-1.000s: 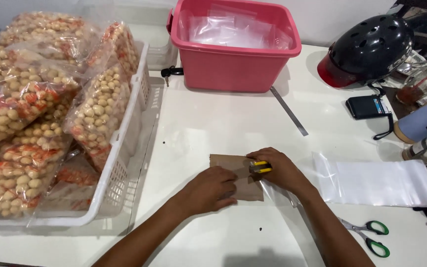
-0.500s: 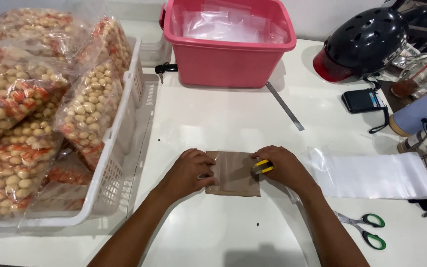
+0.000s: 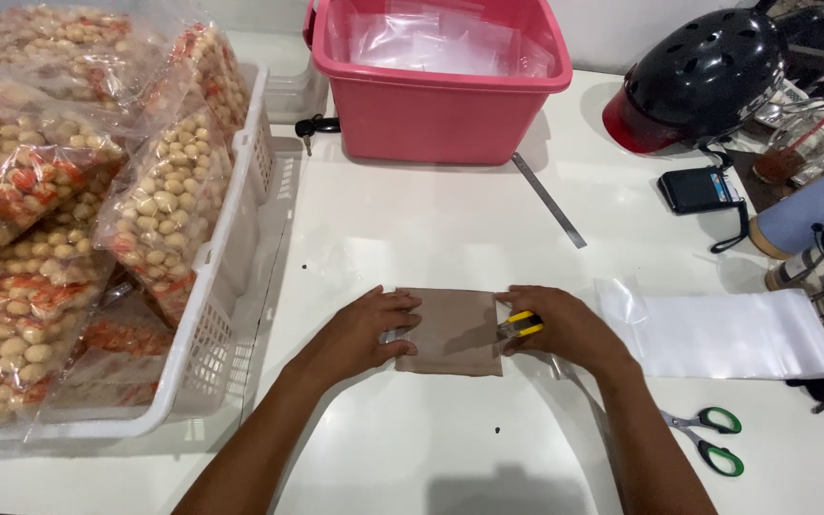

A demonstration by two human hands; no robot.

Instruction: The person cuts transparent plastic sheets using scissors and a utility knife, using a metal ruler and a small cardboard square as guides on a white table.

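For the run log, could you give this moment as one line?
left hand: pressing brown sheet | right hand: yellow cutter at sheet edge

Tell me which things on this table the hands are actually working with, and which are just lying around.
In use:
left hand pressing the brown cardboard piece
right hand holding a yellow cutter at its edge

Lying about:
clear plastic bag
green scissors
metal ruler
pink tub
white basket of snack bags
black helmet

Cardboard piece (image 3: 452, 331) mid-table between both hands; basket (image 3: 231, 248) left, tub (image 3: 441, 105) behind, scissors (image 3: 708, 439) right-front.
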